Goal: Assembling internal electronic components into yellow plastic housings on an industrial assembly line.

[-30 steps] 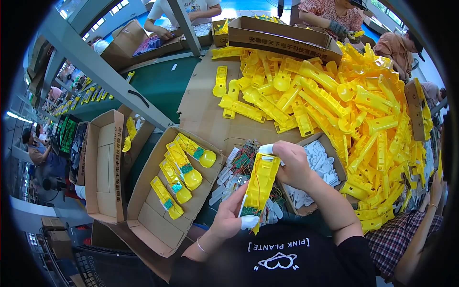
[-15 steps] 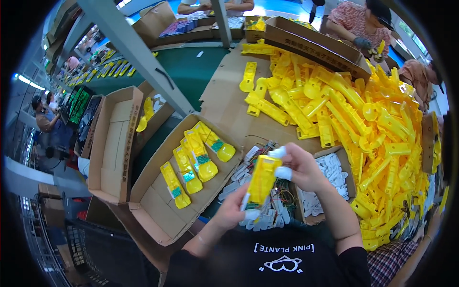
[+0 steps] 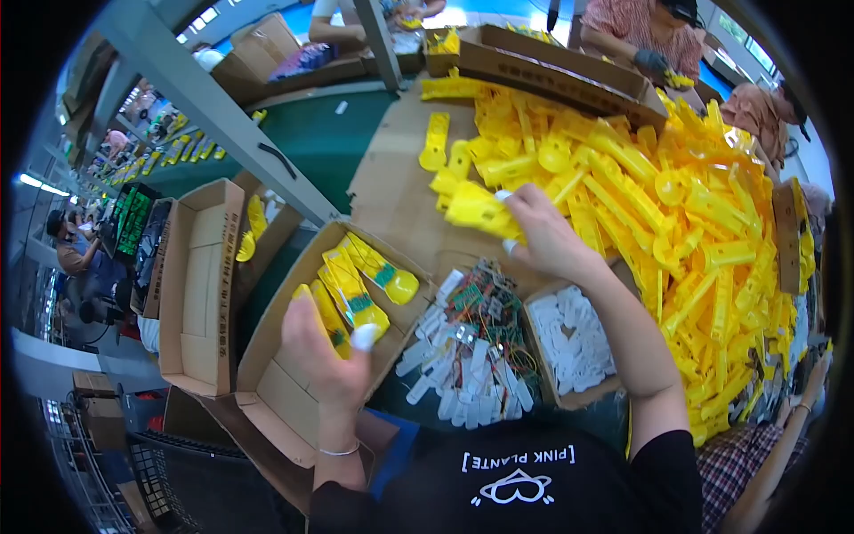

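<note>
Housing [image 3: 476,211] (yellow, blurred) in right grip [image 3: 546,235]; left grip [image 3: 327,358] over box [image 3: 277,384].

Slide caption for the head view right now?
Right hand gripping a yellow plastic piece by the yellow pile, left hand over an open cardboard box.

Green bench [image 3: 322,135] under a cardboard sheet [image 3: 388,174], wired circuit boards [image 3: 470,296], white strips [image 3: 471,400]

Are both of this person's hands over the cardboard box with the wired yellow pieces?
No, only the left hand is over that box; the right hand grips a yellow casing near the pile.
</note>
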The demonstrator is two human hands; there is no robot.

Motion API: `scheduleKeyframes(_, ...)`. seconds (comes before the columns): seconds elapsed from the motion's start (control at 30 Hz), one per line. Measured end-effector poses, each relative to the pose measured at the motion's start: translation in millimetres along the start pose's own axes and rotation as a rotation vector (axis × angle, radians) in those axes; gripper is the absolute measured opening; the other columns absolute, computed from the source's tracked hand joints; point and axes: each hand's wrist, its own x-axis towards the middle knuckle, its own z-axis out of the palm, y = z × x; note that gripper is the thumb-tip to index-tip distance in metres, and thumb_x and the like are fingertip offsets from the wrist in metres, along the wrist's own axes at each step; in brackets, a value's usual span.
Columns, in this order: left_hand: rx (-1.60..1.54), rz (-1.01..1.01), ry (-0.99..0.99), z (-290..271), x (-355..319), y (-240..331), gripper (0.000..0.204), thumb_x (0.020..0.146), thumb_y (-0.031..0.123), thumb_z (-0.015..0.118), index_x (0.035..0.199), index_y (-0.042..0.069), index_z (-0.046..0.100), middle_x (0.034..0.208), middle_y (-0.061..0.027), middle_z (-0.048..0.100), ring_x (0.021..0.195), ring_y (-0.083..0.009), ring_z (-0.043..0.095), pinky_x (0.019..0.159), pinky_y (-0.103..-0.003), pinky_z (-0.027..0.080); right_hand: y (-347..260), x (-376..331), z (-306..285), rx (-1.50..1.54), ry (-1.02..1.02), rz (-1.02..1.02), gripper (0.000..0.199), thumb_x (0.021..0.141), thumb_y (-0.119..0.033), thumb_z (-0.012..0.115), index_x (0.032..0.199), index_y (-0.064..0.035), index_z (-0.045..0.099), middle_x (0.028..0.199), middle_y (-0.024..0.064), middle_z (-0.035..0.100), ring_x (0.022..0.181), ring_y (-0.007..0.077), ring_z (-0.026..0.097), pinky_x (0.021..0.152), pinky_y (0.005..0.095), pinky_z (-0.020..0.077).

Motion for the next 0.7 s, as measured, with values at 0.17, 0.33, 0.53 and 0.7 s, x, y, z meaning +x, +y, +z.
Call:
scheduleKeyframes(0.17,-0.051,0.497,-0.258,25.0,17.4,65.0,0.039,0.068,0.016,0.065,0.105,0.005,0.057,0.095,-0.009,0.057,0.096,-0.0248,0.055,0.093,-0.046,0.032,-52.4,-13.0,-48.9,0.405,-0.705,-0.271,0.049,0.067,-0.015,0.067,0.109,0.0025,0.05,0.095,0.0192,0.056,0.09,0.0313,0.055,0.082,0.037,0.044)
scheduleKeyframes(0.33,-0.56,-0.103,-0.553,36.5,4.0,61.6,0.03,0.074,0.008,0.063,0.102,0.002,0.056,0.086,-0.0104,0.061,0.086,-0.0241,0.058,0.08,-0.033,0.043,-1.6,-76.1,-58.1,0.176,-0.132,0.172,0.034,0.067,-0.008,0.064,0.101,-0.0025,0.056,0.092,0.017,0.056,0.085,0.0314,0.057,0.073,0.0376,0.0475)
scheduleKeyframes(0.53,-1.82,-0.942,-0.628,52.5,-13.4,71.3,0.034,0.085,0.01,0.054,0.117,0.002,0.047,0.108,-0.0127,0.057,0.097,-0.0165,0.055,0.085,-0.03,0.043,7.0,-147.0,13.6,-0.226,-0.292,0.263,0.02,0.068,-0.001,0.052,0.087,-0.0024,0.055,0.086,0.016,0.054,0.081,0.0338,0.056,0.068,0.0399,0.0478)
scheduleKeyframes(0.7,-1.867,-0.92,-0.624,44.0,-8.9,73.6,0.038,0.084,0.006,0.054,0.12,0.0,0.044,0.109,-0.0119,0.056,0.098,-0.0169,0.055,0.088,-0.03,0.043,9.5,-150.1,17.8,-0.311,-0.327,0.215,0.021,0.07,-0.004,0.053,0.09,-0.004,0.054,0.084,0.0155,0.053,0.079,0.0315,0.056,0.066,0.0386,0.0486)
